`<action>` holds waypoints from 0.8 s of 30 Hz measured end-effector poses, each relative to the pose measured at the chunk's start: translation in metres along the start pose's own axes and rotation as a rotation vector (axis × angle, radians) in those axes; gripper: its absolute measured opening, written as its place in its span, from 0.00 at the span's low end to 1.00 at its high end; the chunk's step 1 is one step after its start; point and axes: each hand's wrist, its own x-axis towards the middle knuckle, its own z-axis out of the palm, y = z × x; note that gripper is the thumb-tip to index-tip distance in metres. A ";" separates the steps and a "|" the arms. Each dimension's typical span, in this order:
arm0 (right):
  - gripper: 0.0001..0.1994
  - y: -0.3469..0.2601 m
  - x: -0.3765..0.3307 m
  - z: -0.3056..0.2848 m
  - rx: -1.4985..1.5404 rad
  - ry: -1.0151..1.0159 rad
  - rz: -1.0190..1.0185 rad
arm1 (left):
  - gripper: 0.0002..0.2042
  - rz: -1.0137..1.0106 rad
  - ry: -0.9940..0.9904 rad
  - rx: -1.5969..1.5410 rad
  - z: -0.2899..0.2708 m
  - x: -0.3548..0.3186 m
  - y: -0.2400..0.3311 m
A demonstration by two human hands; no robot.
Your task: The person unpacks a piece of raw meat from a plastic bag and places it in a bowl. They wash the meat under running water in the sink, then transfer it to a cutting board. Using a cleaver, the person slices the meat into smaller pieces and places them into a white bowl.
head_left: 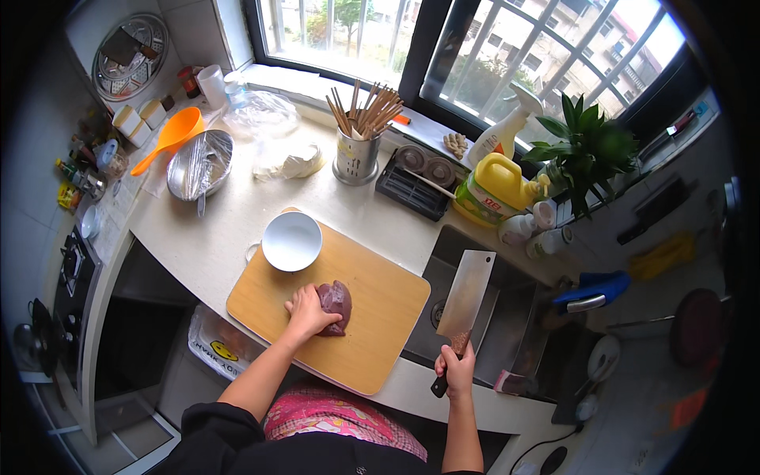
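By the window (340, 36), on the counter (226, 233) | dark red meat (338, 300) lies on the tan cutting board (384, 332), near the white bowl (292, 241) | left hand (309, 312) rests against it, whether gripping I can't tell | right hand (457, 370), well apart, clasps the cleaver (467, 297), blade over the sink (508, 317)

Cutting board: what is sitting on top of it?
A white bowl and a dark reddish lump, with the left hand touching the lump. The board directly beneath them is hidden.

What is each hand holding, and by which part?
Right hand: cleaver, by its handle. Left hand: touching the left side of the meat; grip unclear.
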 end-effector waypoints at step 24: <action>0.11 0.016 0.001 -0.071 0.821 -0.271 0.249 | 0.18 -0.064 -0.625 -0.558 0.015 0.022 0.035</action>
